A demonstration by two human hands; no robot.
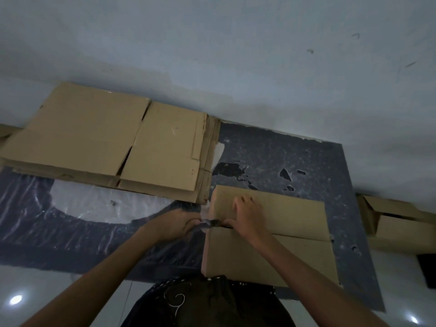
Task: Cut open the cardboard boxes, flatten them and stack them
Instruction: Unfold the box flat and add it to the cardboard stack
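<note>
A closed brown cardboard box (266, 253) stands on the dark mat right in front of me. My left hand (179, 224) grips a small dark cutter (211, 223) whose tip is at the left end of the box's top seam. My right hand (245, 214) presses on the far top flap beside the seam, fingers spread. A stack of flattened brown boxes (106, 142) lies to the far left against the wall.
A dark grey mat (283, 156) with worn patches covers the floor by the pale wall. Clear plastic sheeting (94, 204) lies at the left. Another unflattened cardboard box (396, 223) sits at the right edge. Glossy tiles show nearest me.
</note>
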